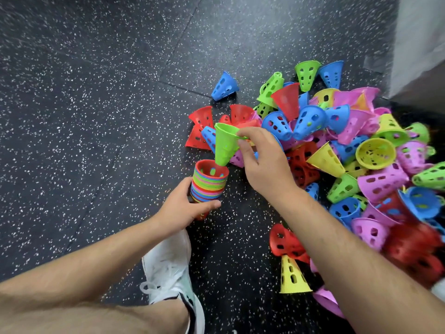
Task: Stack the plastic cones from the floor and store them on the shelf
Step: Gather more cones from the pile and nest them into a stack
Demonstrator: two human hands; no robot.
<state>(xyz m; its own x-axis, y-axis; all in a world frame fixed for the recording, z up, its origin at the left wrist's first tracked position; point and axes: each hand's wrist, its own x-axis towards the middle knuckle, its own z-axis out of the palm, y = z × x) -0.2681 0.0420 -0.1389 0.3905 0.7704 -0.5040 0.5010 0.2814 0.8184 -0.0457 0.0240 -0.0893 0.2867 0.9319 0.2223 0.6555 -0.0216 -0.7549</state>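
Observation:
My left hand (183, 208) grips a stack of nested cones (209, 182), many-coloured with a red one on top, wide end up, just above the floor. My right hand (262, 165) pinches the rim of a green cone (225, 145), held narrow end down with its tip at the stack's open mouth. A big heap of loose cones (356, 153) in red, blue, green, yellow and pink lies on the floor to the right of both hands.
The floor (96, 104) is dark speckled rubber. A lone blue cone (224, 86) lies apart, beyond the heap. My white shoe (168, 266) stands just below the stack. A grey wall or cabinet edge (419, 44) rises at the top right.

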